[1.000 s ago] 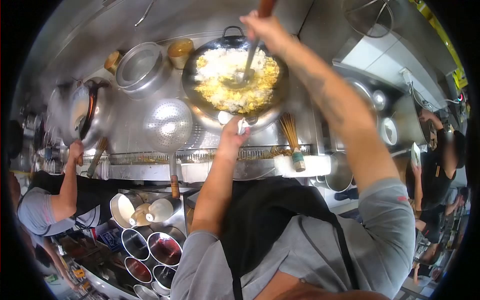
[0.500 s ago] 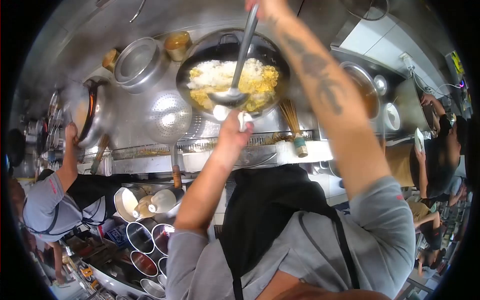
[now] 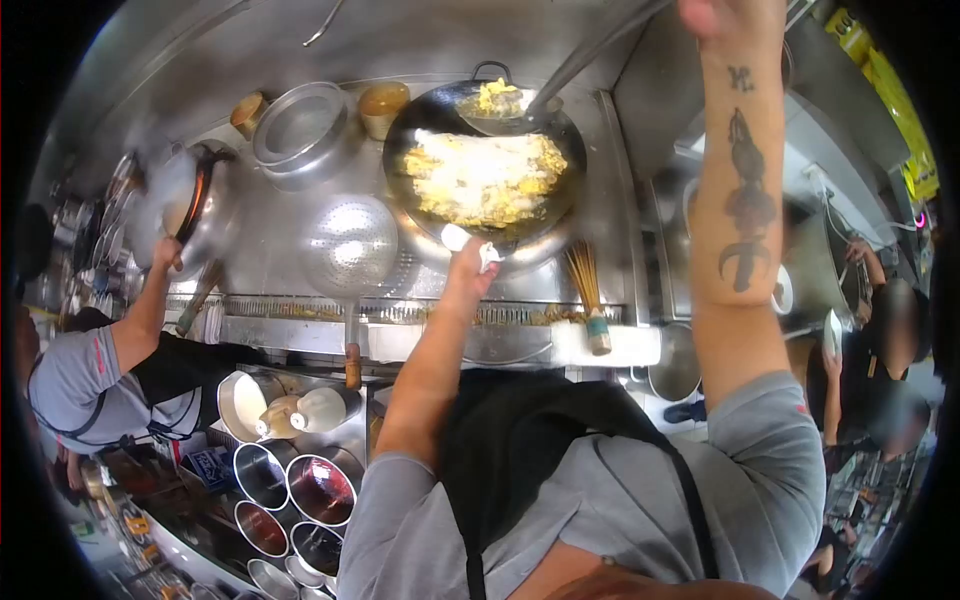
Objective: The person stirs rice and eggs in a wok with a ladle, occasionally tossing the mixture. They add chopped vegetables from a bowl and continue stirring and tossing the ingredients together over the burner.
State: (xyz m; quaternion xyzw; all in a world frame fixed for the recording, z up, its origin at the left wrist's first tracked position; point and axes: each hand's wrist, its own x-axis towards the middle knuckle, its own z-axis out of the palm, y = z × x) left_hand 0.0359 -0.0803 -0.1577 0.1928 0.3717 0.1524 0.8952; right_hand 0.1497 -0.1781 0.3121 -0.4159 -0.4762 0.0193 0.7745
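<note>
A black wok sits on the steel range, with white rice and yellow scrambled egg spread over its middle. My left hand is closed on a folded white cloth at the wok's near rim. My right hand is raised at the top edge of the view, its fingers mostly cut off. Beside it runs the long handle of a ladle, held up at a slant. The ladle's bowl lies at the far side of the wok with some egg in it.
Left of the wok lies a perforated strainer, with a metal pot behind it. A bamboo brush leans at the front right. At far left, a co-worker's hand is at another wok. Sauce containers stand lower left.
My right hand has risen to the right, and the ladle has moved from the wok's near side to its far side. The rice is spread flatter. My left hand stays at the rim.
</note>
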